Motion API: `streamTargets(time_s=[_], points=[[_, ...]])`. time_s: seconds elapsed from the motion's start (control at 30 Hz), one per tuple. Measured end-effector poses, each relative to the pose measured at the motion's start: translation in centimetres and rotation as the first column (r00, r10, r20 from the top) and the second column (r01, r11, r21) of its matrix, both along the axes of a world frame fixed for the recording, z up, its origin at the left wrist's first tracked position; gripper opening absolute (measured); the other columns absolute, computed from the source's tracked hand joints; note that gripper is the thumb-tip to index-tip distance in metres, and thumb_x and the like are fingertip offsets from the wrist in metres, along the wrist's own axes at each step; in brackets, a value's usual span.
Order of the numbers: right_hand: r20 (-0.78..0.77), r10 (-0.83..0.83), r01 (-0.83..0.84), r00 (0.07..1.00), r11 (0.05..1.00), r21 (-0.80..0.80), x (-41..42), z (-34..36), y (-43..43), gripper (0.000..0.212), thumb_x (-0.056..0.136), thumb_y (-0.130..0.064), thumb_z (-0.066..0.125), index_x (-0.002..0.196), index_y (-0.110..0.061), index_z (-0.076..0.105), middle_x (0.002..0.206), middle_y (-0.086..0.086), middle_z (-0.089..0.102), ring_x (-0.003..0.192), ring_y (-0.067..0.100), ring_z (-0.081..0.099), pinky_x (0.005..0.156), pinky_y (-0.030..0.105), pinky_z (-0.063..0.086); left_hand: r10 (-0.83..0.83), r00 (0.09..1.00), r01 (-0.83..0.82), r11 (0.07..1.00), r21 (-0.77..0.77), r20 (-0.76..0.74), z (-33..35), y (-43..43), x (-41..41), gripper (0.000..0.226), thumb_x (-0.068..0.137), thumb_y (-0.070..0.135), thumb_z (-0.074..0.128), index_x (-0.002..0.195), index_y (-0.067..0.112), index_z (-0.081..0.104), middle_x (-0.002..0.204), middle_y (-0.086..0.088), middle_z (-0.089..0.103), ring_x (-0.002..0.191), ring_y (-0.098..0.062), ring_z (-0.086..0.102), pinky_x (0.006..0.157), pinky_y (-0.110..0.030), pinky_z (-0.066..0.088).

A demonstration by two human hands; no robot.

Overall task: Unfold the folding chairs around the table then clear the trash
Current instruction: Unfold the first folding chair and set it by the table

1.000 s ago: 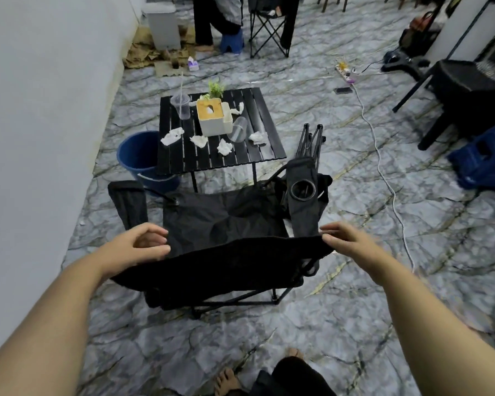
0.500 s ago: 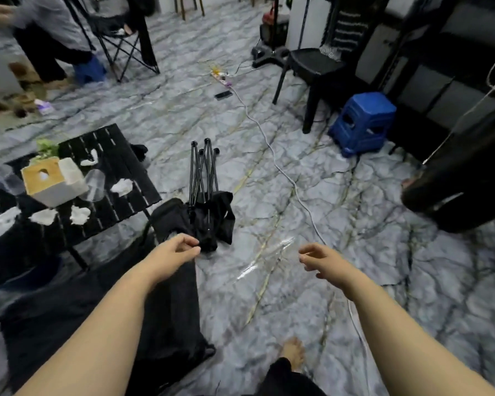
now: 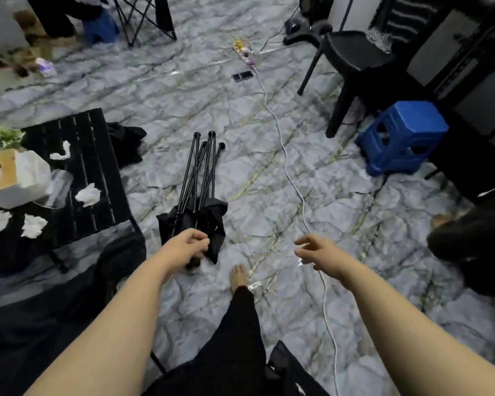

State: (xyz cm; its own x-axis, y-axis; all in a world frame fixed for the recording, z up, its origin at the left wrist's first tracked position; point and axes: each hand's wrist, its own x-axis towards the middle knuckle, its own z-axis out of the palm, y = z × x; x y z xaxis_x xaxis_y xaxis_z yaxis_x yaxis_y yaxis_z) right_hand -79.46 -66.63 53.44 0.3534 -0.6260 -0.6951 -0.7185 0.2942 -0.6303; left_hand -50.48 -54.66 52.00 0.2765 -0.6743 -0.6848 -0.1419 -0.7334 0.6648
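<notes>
On the marble floor (image 3: pixel 183 95), just right of the low black desk (image 3: pixel 97 144), lies a folded chair (image 3: pixel 196 195). It is a tight bundle of thin black poles, feet pointing away, with bunched black fabric at the near end. The left hand (image 3: pixel 183 247) hangs over that fabric, its grip loosely curled; whether it touches or pinches the cloth cannot be told. The right hand (image 3: pixel 317 251) is in the air well to the right, near a white cable (image 3: pixel 286 155), its grip apart and holding nothing. The chair looks light, with a stiff metal frame and limp cloth that would probably slide if pulled alone. The best hold is likely two poles near the fabric end, one per hand, drawn apart. Crumpled tissues (image 3: pixel 88 194) lie on the desk.
</notes>
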Motion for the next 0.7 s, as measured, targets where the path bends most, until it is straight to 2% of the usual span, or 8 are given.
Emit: streamTargets(time_s=[0.07,0.2,0.3,0.43,0.5,0.6,0.7], points=[[-0.007,0.067,-0.067,0.998,0.998,-0.02,2.8,-0.4,-4.9,0.021,0.088,-0.03,0.061,0.109,-0.026,0.056,0.107,0.004,0.062,0.091,0.019,0.062,0.076,0.029,0.044,0.034,0.999,-0.034,0.999,-0.008,-0.005,-0.8,-3.7,1.4,0.01,0.091,0.033,0.053,0.099,0.028,0.056,0.107,-0.001,0.066,0.097,-0.016,0.062,0.08,-0.031,0.043],[-0.087,0.275,-0.28,0.957,0.959,-0.052,9.7,0.1,-15.0,0.033,0.09,-0.031,0.058,0.121,-0.024,0.052,0.107,0.004,0.061,0.095,0.022,0.059,0.081,0.032,0.043,0.05,0.997,-0.051,0.998,0.033,0.051,-1.6,-11.3,4.9,0.018,0.089,0.03,0.057,0.104,0.02,0.059,0.106,-0.009,0.065,0.092,-0.02,0.061,0.076,-0.028,0.043],[-0.176,0.448,-0.466,0.877,0.881,-0.081,14.8,0.5,-21.2,0.037,0.091,-0.034,0.055,0.126,-0.024,0.049,0.119,0.003,0.058,0.104,0.023,0.057,0.086,0.033,0.045,0.02,0.996,-0.025,0.998,0.05,0.086,-1.6,-16.5,7.2,0.021,0.089,0.03,0.058,0.108,0.019,0.058,0.101,-0.001,0.06,0.092,-0.019,0.057,0.082,-0.031,0.044],[-0.207,0.619,-0.645,0.757,0.76,-0.086,21.1,0.7,-29.5,0.039,0.093,-0.035,0.052,0.13,-0.025,0.045,0.128,0.004,0.054,0.111,0.024,0.055,0.089,0.035,0.044,0.121,0.989,-0.126,0.991,0.05,0.089,-1.6,-23.6,10.6,0.022,0.089,0.032,0.058,0.109,0.024,0.055,0.112,0.001,0.056,0.107,-0.021,0.055,0.091,-0.034,0.044],[-0.202,0.688,-0.712,0.697,0.696,-0.087,23.9,0.7,-33.3,0.039,0.094,-0.035,0.052,0.131,-0.024,0.043,0.13,0.006,0.052,0.113,0.025,0.054,0.091,0.036,0.044,0.194,0.978,-0.198,0.979,0.043,0.076,-2.0,-26.5,11.9,0.019,0.089,0.032,0.057,0.107,0.027,0.054,0.114,0.002,0.054,0.108,-0.02,0.053,0.093,-0.033,0.043],[-0.202,0.783,-0.807,0.589,0.585,-0.085,27.9,0.3,-39.1,0.039,0.094,-0.035,0.051,0.131,-0.025,0.041,0.132,0.005,0.051,0.108,0.023,0.055,0.082,0.031,0.043,0.385,0.922,-0.385,0.923,0.019,0.032,-2.4,-30.3,13.1,0.02,0.089,0.03,0.058,0.108,0.025,0.053,0.11,0.005,0.053,0.105,-0.016,0.051,0.087,-0.028,0.038],[-0.251,0.887,-0.922,0.387,0.381,-0.073,31.8,0.0,-43.8,0.042,0.094,-0.035,0.051,0.133,-0.025,0.039,0.133,0.005,0.049,0.109,0.024,0.056,0.08,0.031,0.043,0.648,0.762,-0.648,0.762,0.02,0.013,-3.6,-32.6,13.0,0.023,0.089,0.026,0.06,0.11,0.019,0.055,0.111,-0.001,0.056,0.102,-0.019,0.053,0.085,-0.029,0.038]])
